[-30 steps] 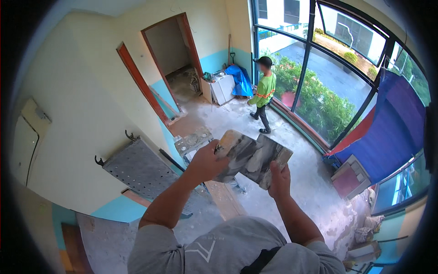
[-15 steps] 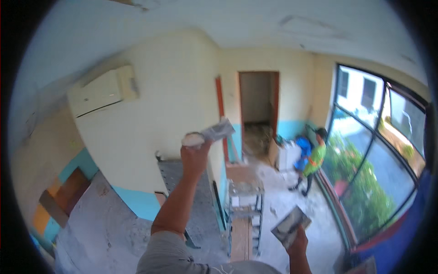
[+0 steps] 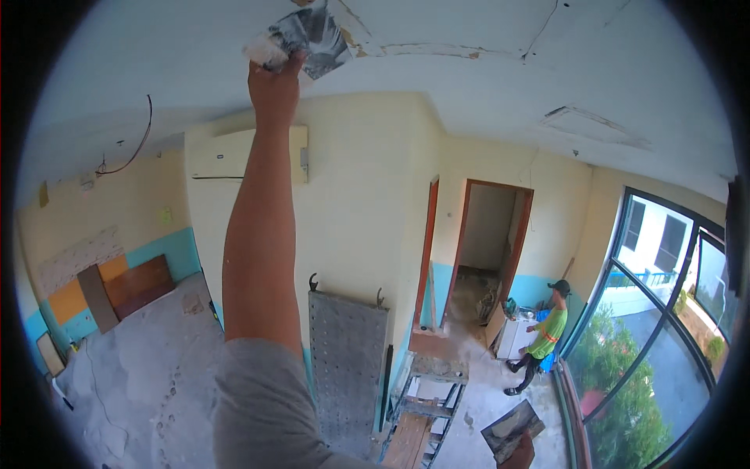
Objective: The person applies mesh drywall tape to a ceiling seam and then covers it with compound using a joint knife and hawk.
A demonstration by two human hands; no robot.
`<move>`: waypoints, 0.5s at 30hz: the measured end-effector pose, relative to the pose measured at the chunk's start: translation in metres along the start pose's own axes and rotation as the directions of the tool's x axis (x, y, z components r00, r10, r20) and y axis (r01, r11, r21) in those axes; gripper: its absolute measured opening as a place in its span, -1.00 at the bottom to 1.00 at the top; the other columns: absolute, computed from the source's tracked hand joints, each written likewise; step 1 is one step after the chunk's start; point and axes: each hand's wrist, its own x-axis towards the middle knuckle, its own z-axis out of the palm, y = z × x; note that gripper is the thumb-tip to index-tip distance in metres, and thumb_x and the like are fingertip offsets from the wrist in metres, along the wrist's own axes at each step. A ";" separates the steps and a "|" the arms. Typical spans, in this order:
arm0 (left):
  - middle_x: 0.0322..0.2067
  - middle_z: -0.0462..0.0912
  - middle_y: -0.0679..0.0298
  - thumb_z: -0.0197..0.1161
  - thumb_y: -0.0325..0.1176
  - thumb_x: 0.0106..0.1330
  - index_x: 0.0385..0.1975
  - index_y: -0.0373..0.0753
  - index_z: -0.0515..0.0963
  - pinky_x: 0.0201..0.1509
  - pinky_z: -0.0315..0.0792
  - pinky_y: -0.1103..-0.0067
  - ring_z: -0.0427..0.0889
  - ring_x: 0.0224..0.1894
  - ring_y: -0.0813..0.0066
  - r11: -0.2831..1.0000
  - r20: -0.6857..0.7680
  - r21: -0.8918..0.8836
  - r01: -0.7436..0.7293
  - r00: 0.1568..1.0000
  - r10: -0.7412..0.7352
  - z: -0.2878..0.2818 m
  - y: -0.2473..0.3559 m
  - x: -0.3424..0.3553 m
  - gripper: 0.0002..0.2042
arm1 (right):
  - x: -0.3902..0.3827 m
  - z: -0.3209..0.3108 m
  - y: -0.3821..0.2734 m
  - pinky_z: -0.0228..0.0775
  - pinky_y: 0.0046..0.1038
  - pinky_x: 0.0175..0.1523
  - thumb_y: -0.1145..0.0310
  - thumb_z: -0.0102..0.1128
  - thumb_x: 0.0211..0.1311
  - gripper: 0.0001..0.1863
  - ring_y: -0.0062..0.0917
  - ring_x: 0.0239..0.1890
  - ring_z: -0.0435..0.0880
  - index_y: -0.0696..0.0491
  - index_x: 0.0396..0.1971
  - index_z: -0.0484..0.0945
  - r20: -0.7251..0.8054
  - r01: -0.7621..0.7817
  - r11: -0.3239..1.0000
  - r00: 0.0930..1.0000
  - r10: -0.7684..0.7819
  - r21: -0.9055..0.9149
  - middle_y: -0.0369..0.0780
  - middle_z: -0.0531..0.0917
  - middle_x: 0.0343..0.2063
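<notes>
My left arm is stretched up, and my left hand [image 3: 275, 90] is wrapped around a wide metal putty knife [image 3: 324, 43]. Its smeared blade lies against or very near the white ceiling [image 3: 437, 86], beside a cracked, patched seam [image 3: 430, 49]. Low on the right, my right hand [image 3: 522, 455] grips a rectangular plastering trowel [image 3: 509, 426] with pale grey filler on its face. Part of that hand is cut off by the lower edge.
Below stand a stepladder [image 3: 437, 383] and a grey perforated metal plank [image 3: 348, 352]. A co-worker in a bright green shirt [image 3: 553, 327] stands near the large window [image 3: 648, 313]. An air conditioner [image 3: 215, 160] hangs on the wall; a loose cable [image 3: 147, 133] dangles from the ceiling.
My left hand has risen with the putty knife from in front of the wall to the ceiling. The view has tilted up, and my right hand sits lower in it.
</notes>
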 end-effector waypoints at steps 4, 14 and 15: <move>-0.02 0.60 0.14 0.40 -0.48 0.15 0.08 -0.35 0.36 0.12 0.40 0.43 0.58 0.00 0.30 0.996 0.048 -0.006 0.084 0.995 -0.084 0.009 0.003 0.037 -0.50 | 0.023 -0.018 0.028 0.41 -0.44 0.10 0.17 -0.15 0.45 -0.52 -0.42 0.02 0.50 0.20 0.16 0.40 0.139 0.419 0.755 0.903 -0.407 -0.504 -0.14 0.54 0.00; -0.09 0.63 0.09 0.45 -0.32 0.12 0.00 -0.39 0.37 0.08 0.44 0.43 0.61 -0.03 0.24 0.992 -0.227 0.116 -0.053 0.971 0.079 -0.006 -0.048 0.069 -0.48 | -0.026 0.072 -0.081 0.45 -0.45 -0.01 0.21 -0.10 0.47 -0.59 -0.44 -0.07 0.53 0.23 0.04 0.49 -0.022 -0.211 0.920 0.973 0.231 0.332 -0.19 0.57 -0.09; -0.06 0.61 0.06 0.45 -0.33 0.12 0.03 -0.40 0.34 0.10 0.43 0.42 0.60 0.00 0.22 0.999 -0.254 0.048 -0.019 0.967 0.030 -0.011 -0.047 0.068 -0.46 | -0.007 0.050 -0.054 0.45 -0.45 -0.01 0.21 -0.10 0.47 -0.59 -0.44 -0.07 0.53 0.23 0.04 0.49 -0.026 -0.205 0.921 0.974 0.226 0.330 -0.19 0.57 -0.09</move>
